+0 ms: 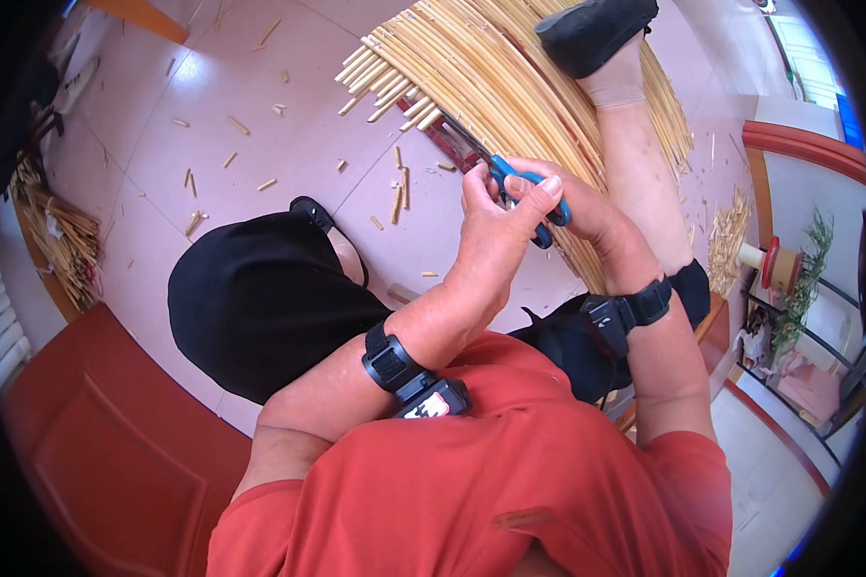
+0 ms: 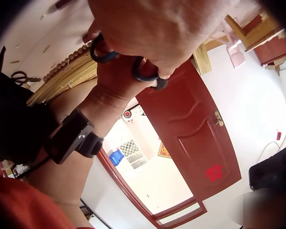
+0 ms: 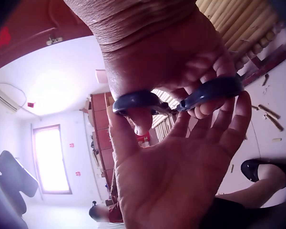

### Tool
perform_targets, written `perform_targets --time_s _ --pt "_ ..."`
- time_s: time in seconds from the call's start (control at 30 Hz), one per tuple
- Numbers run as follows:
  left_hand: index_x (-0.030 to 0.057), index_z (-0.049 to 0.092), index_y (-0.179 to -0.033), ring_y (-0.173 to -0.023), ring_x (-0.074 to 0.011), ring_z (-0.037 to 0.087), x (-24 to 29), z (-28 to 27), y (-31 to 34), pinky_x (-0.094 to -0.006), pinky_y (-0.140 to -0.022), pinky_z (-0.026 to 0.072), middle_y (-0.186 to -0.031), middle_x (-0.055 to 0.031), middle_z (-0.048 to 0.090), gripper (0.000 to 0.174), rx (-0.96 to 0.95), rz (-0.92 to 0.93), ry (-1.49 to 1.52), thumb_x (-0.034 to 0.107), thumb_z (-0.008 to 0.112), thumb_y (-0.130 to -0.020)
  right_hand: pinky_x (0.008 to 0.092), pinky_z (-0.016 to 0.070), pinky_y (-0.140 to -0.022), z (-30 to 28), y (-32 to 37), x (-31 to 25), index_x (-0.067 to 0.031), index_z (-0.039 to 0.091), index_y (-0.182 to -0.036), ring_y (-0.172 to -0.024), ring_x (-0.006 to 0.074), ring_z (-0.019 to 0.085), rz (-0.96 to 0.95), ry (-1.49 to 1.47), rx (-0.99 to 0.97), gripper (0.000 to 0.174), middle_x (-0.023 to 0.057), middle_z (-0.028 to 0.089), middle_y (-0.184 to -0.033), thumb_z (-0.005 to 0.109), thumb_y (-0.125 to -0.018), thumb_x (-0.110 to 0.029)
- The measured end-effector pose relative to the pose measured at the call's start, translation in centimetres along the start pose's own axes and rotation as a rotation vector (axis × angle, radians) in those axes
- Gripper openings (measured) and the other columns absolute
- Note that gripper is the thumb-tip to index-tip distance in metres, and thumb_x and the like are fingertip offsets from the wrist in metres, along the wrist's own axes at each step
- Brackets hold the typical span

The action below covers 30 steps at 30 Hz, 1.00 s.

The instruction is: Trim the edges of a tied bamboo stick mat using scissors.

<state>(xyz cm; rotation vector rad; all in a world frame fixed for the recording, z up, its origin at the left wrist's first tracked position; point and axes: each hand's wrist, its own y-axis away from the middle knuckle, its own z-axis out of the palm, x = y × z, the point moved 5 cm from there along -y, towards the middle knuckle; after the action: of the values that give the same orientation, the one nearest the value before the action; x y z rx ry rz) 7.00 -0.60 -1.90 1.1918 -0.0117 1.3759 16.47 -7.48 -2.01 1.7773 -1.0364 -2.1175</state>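
Blue-handled scissors (image 1: 498,171) point away from me, their dark blades lying over the near edge of a mat of pale, reed-like sticks (image 1: 491,72). My right hand (image 1: 592,207) grips the handles; in the right wrist view its thumb (image 3: 142,121) passes through one loop and its fingers through the other. From the opposite side my left hand (image 1: 496,216) wraps round the same handles, thumb and fingers outside the loops. What lies between the blades is hard to see. A black shoe (image 1: 597,38) rests on the mat.
Short stick offcuts (image 1: 239,125) are scattered over the tiled floor. A red frame (image 1: 447,144) shows beneath the stick ends. Bundles of sticks (image 1: 58,226) lie at the left, and a red wooden panel (image 1: 115,433) stands lower left. Another pair of scissors (image 2: 24,77) shows in the left wrist view.
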Motion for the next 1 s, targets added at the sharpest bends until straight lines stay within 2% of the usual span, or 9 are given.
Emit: perform_targets --time_s 0.13,0.2,0.3,0.4,0.5,0.63,0.73,0.8,1.0 --pt "-0.0069 0.025 -0.137 -0.106 -0.0223 0.051 0.4 0.0 0.0 -0.0322 -0.081 0.0504 -0.121 -0.0168 0.042 0.096 0.000 0.004 0.022 0.041 0.079 -0.073 0.0213 0.0435 -0.064 0.3 -0.2 -0.7 -0.0040 0.060 -0.103 -0.076 0.0049 0.051 0.012 -0.009 0.005 0.039 -0.0021 0.059 -0.087 0.058 -0.095 -0.042" --pt "-0.0057 0.027 -0.136 -0.094 -0.0166 0.054 0.8 0.3 0.2 -0.0284 -0.071 0.0513 -0.112 -0.0125 0.046 0.090 -0.062 0.025 0.094 0.036 0.079 -0.075 0.0224 0.0437 -0.049 0.2 -0.2 -0.9 -0.0037 0.064 -0.105 -0.064 0.0052 0.053 0.040 0.013 0.016 0.030 0.0000 0.059 -0.079 0.064 -0.090 -0.030" --pt "-0.0038 0.027 -0.135 -0.088 -0.0135 0.054 0.6 0.3 0.1 -0.0264 -0.068 0.0507 -0.106 -0.0091 0.048 0.085 -0.079 0.040 0.139 0.030 0.079 -0.077 0.0214 0.0436 -0.048 0.2 -0.1 -1.2 -0.0029 0.065 -0.106 -0.064 0.0047 0.054 0.021 0.026 0.042 0.029 -0.0005 0.061 -0.079 0.065 -0.088 -0.026" --pt "0.0039 0.029 -0.134 -0.100 -0.0173 0.055 0.2 0.6 0.5 -0.0330 -0.079 0.0528 -0.117 -0.0100 0.046 0.079 -0.120 0.064 0.133 0.038 0.076 -0.080 0.0207 0.0435 -0.049 0.2 -0.1 -0.8 -0.0022 0.065 -0.109 -0.065 0.0048 0.055 -0.155 0.074 0.099 0.030 0.0008 0.063 -0.081 0.065 -0.087 -0.023" --pt "0.0038 0.029 -0.134 -0.103 -0.0169 0.054 -1.1 0.9 0.9 -0.0315 -0.080 0.0525 -0.119 -0.0092 0.045 0.080 -0.131 0.046 0.175 0.036 0.077 -0.080 0.0206 0.0460 -0.061 0.1 1.3 -0.4 -0.0044 0.062 -0.103 -0.072 0.0045 0.054 0.102 0.054 0.026 0.025 -0.0022 0.060 -0.084 0.067 -0.088 -0.023" --pt "0.0039 0.028 -0.136 -0.103 -0.0170 0.054 -1.6 1.5 1.5 -0.0323 -0.082 0.0516 -0.119 -0.0080 0.044 0.082 -0.112 0.071 0.111 0.037 0.077 -0.080 0.0228 0.0482 -0.058 -0.3 1.6 1.2 -0.0024 0.063 -0.110 -0.073 0.0080 0.058 -0.041 0.060 0.022 0.029 0.0033 0.065 -0.091 0.064 -0.088 -0.021" --pt "-0.0040 0.020 -0.142 -0.109 -0.0196 0.048 -1.5 1.4 1.5 -0.0322 -0.091 0.0469 -0.122 -0.0134 0.042 0.097 -0.063 0.026 0.108 0.034 0.080 -0.076 0.0220 0.0480 -0.056 -0.4 1.6 -0.1 -0.0036 0.062 -0.112 -0.072 0.0080 0.058 -0.168 0.164 0.078 0.031 0.0031 0.064 -0.091 0.063 -0.088 -0.024" --pt "-0.0040 0.021 -0.143 -0.114 -0.0223 0.045 -1.7 1.0 1.4 -0.0335 -0.093 0.0463 -0.127 -0.0160 0.037 0.100 -0.033 0.028 0.075 0.040 0.080 -0.075 0.0242 0.0459 -0.078 0.0 1.9 -0.3 -0.0041 0.059 -0.112 -0.090 0.0077 0.054 -0.023 0.105 -0.011 0.040 0.0002 0.060 -0.099 0.059 -0.095 -0.040" --pt "-0.0041 0.025 -0.140 -0.115 -0.0221 0.044 -0.9 0.4 0.5 -0.0331 -0.092 0.0461 -0.126 -0.0161 0.038 0.097 -0.028 0.039 0.089 0.042 0.079 -0.075 0.0244 0.0445 -0.079 0.2 0.7 -0.5 -0.0036 0.060 -0.110 -0.090 0.0087 0.053 0.041 0.079 -0.045 0.052 0.0009 0.060 -0.097 0.057 -0.093 -0.052"
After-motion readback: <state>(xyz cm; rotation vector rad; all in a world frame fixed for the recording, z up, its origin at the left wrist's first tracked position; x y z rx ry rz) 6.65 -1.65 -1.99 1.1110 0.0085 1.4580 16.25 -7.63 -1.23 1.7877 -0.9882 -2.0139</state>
